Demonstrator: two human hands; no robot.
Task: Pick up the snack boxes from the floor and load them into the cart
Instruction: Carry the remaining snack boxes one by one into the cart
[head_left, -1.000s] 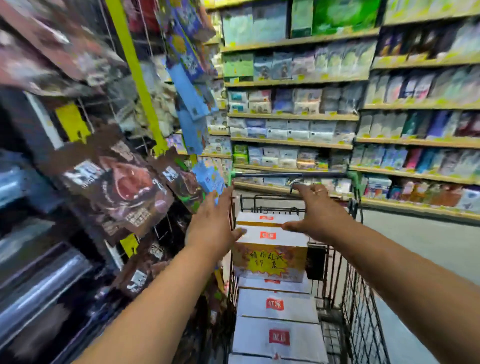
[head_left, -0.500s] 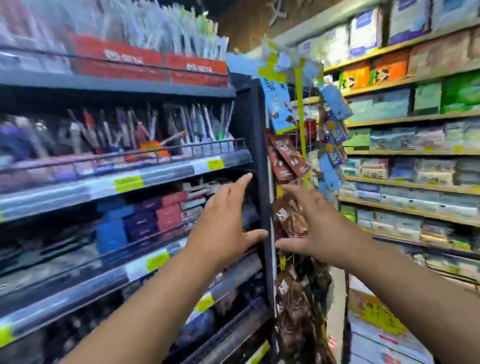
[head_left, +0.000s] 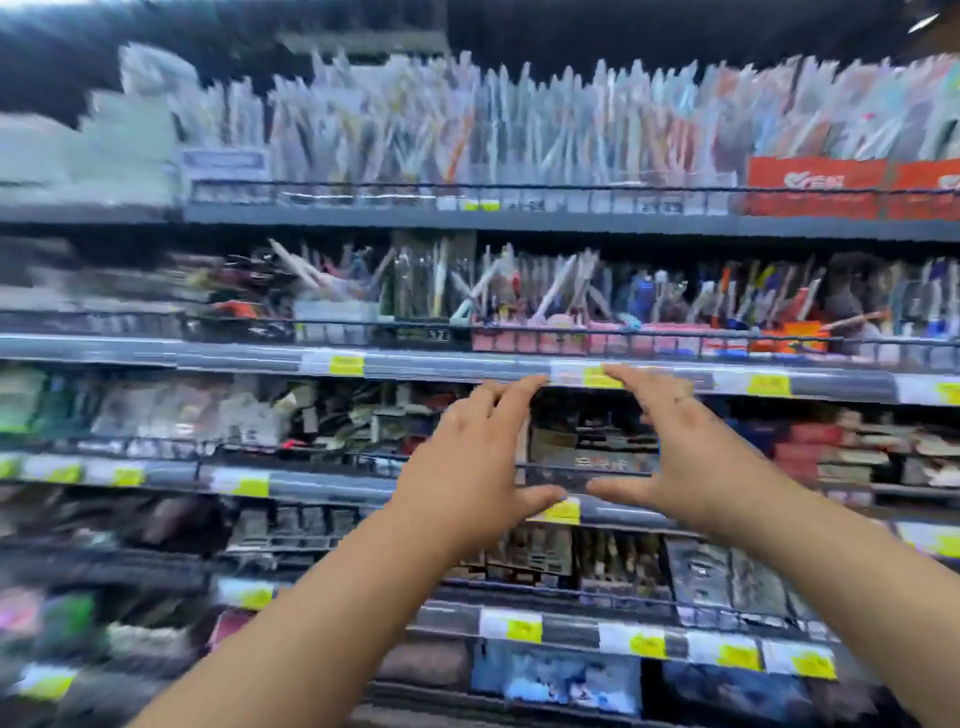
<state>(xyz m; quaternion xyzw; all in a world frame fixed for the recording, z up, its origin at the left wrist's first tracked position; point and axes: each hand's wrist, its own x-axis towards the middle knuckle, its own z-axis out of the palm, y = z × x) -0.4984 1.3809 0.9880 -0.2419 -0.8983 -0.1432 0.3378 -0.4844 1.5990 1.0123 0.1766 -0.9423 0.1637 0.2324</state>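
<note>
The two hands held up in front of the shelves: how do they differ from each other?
The right hand wears a thin ring on one finger; the left hand shows none. The right hand's fingertips overlap a yellow price tag in the picture; the left hand's end slightly lower, left of it. Both are open, fingers spread, thumbs pointing at each other, holding nothing.

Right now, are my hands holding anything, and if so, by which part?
Nothing is held. The left hand and the right hand are both open, fingers spread, empty in front of the shelves.
</note>
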